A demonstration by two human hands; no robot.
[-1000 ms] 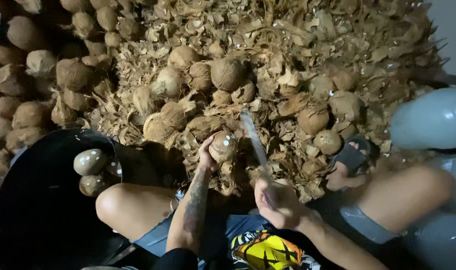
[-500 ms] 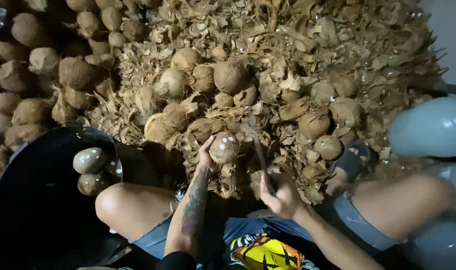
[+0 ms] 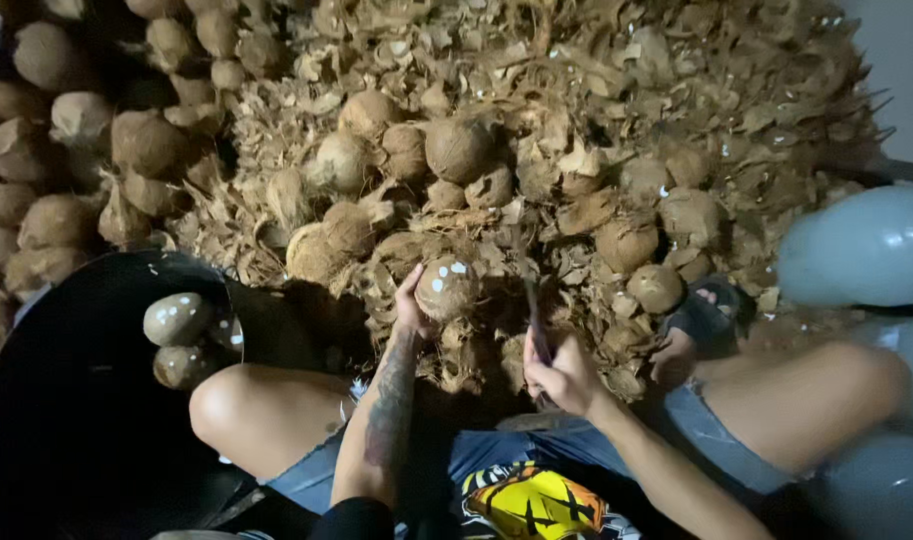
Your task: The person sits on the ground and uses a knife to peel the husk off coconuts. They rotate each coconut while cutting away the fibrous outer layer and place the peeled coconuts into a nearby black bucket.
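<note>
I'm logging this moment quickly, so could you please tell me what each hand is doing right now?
Left hand: closed around a coconut, holding it steady.
Right hand: closed in a grip on a knife, blade pointing up.

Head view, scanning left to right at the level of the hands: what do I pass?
Black tub → peeled coconuts in it → left hand → coconut it holds → right hand gripping the knife → sandalled foot → grey sack.

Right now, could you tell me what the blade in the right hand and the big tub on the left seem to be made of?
The blade in the right hand looks like metal: thin, flat and dull grey, though blurred. The tub looks like black plastic or rubber, smooth with a soft sheen on its rim; the look alone does not settle which.
</note>
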